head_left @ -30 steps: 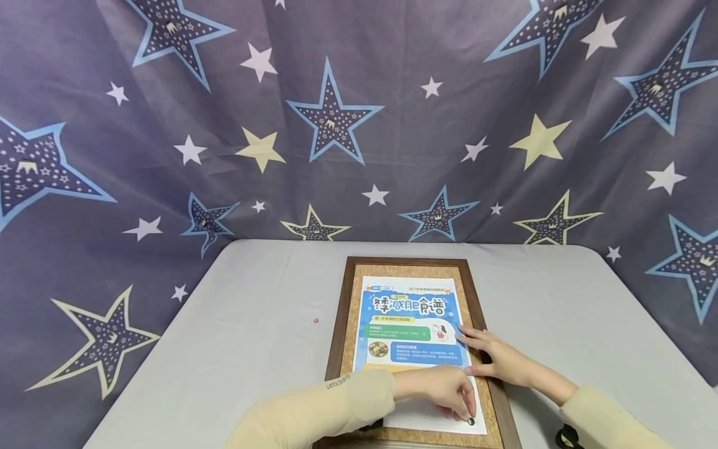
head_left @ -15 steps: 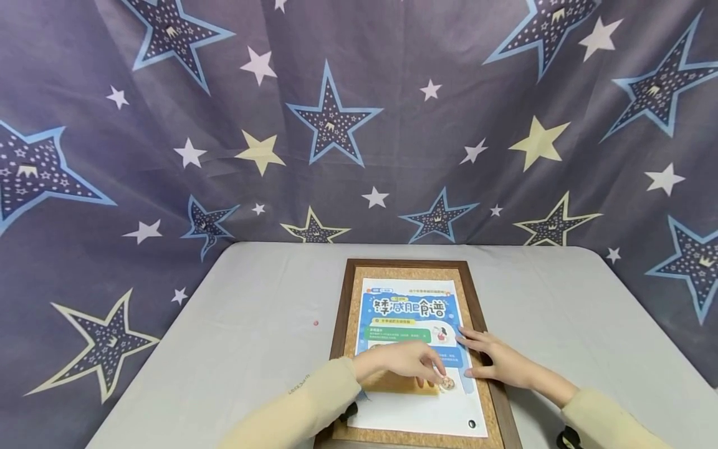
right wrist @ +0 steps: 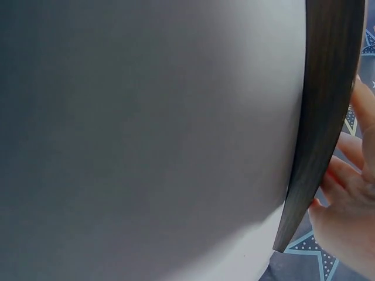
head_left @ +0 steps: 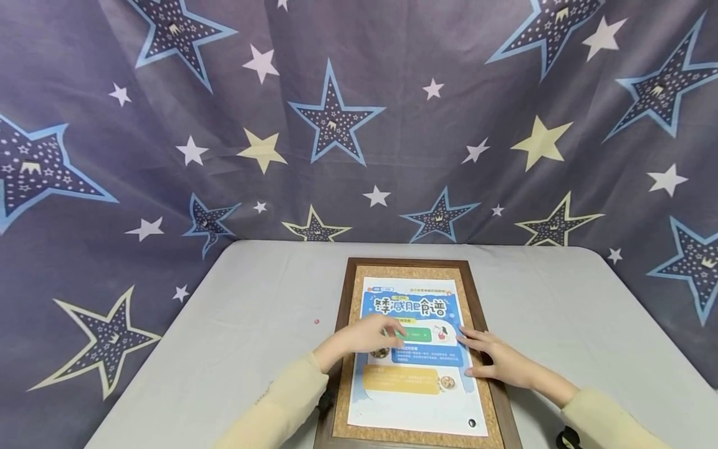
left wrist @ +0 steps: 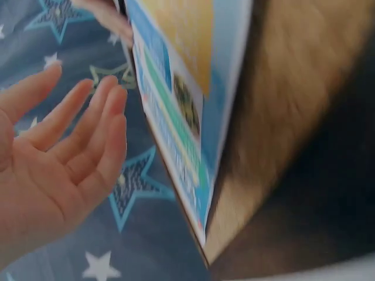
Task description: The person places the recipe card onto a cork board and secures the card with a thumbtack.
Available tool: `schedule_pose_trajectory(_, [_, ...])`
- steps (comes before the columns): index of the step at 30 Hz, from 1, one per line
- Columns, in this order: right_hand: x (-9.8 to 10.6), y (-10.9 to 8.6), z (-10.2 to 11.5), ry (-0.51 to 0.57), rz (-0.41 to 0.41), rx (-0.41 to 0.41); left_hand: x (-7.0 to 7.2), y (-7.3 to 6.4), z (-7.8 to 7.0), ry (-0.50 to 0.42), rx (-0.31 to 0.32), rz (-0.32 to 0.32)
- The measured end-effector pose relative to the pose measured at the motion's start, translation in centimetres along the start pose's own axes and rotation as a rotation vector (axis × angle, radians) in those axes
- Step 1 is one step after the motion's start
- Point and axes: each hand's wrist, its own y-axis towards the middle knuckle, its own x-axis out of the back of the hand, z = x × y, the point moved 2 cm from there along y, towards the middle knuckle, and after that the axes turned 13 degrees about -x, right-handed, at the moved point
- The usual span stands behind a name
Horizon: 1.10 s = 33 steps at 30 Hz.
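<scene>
A printed poster sheet (head_left: pixel 415 411) with blue, green and yellow blocks lies on a corkboard (head_left: pixel 412 272) in a dark brown wooden frame (head_left: pixel 343 299). One small dark round pushpin (head_left: pixel 472 423) sits at the sheet's lower right corner. My left hand (head_left: pixel 367 333) is over the left side of the sheet, covering part of its green block. In the left wrist view that left hand (left wrist: pixel 70 146) has loosely bent fingers, thumb apart, and nothing in it. My right hand (head_left: pixel 499 358) lies across the frame's right side, spread fingertips resting on the sheet's right edge.
The board stands on a table with a light grey cloth (head_left: pixel 269 299). A tiny red thing (head_left: pixel 316 322) lies on the cloth left of the frame. Behind the table hangs a dark curtain (head_left: pixel 392 37) with printed stars.
My left hand has left the pushpin at the lower right corner and moved up and left across the sheet, uncovering the pin and the yellow block. The right hand has stayed in place.
</scene>
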Motion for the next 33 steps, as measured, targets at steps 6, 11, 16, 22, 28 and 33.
schedule_pose_trajectory(6, [-0.1,0.0,0.0,0.005,-0.009,-0.002,1.9,-1.9,0.9,0.119,0.034,-0.115])
schedule_pose_trajectory(11, [-0.1,0.0,0.0,0.011,-0.009,0.004,2.5,-3.3,1.4,0.208,0.061,-0.172])
schedule_pose_trajectory(16, [-0.1,0.0,-0.1,0.004,-0.019,0.015,2.9,-4.3,2.1,0.252,0.097,-0.23])
schedule_pose_trajectory(22, [0.0,0.0,-0.3,0.008,-0.037,0.013,3.7,-5.4,2.6,0.287,0.097,-0.296])
schedule_pose_trajectory(28, [-0.1,0.0,-0.3,-0.005,-0.045,0.025,4.3,-6.9,3.5,0.353,0.102,-0.358])
schedule_pose_trajectory(33, [-0.2,0.0,-0.2,-0.003,-0.031,0.022,4.5,-8.0,4.3,0.394,0.113,-0.383])
